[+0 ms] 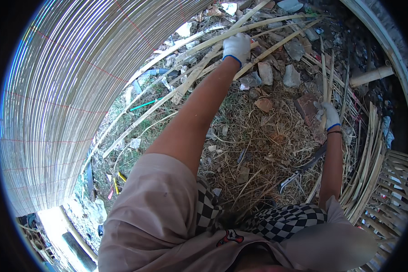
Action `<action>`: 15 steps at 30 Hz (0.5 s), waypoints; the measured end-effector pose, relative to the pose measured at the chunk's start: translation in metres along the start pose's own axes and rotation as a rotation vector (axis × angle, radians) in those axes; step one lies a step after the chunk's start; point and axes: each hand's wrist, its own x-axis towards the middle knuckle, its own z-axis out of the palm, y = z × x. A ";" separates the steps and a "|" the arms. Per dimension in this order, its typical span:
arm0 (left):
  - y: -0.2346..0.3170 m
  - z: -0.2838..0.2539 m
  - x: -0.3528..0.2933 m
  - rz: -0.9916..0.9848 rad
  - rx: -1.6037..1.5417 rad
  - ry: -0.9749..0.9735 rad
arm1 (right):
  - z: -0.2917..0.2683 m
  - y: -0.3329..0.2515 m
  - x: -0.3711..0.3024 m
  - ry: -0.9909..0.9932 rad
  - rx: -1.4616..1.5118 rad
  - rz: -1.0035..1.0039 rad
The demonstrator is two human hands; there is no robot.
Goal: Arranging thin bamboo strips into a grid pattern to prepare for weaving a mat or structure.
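Both of my hands wear white gloves with blue cuffs. My left hand (237, 47) reaches far forward, closed around long pale bamboo strips (272, 51); its fingertips are partly hidden. Other long strips (204, 44) curve past it toward the left. On the right, my right hand (328, 115) is lower, its fingers bent around a thin upright bamboo strip (324, 79). Below that hand, a long dark tool with a pale metal end (303, 170) lies on the dry grass.
A large slatted bamboo screen (72, 86) with red ties rises at left. Broken bricks and stones (292, 76) litter the ground ahead. At right lie a bundle of strips (365, 158) and a slatted bamboo rack (401, 181). A thick bamboo pole (371, 76) juts in beyond.
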 end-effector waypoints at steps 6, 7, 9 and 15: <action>0.019 0.000 -0.002 -0.137 -0.038 -0.097 | 0.005 0.013 -0.008 -0.027 0.009 0.014; 0.024 -0.003 0.001 -0.137 -0.083 -0.207 | -0.001 0.018 -0.006 -0.028 0.003 0.008; 0.030 -0.002 0.003 -0.171 -0.176 -0.255 | -0.007 0.030 -0.001 -0.027 -0.041 -0.031; 0.047 0.015 -0.005 -0.173 -0.283 -0.159 | -0.015 0.044 0.002 -0.064 0.047 -0.016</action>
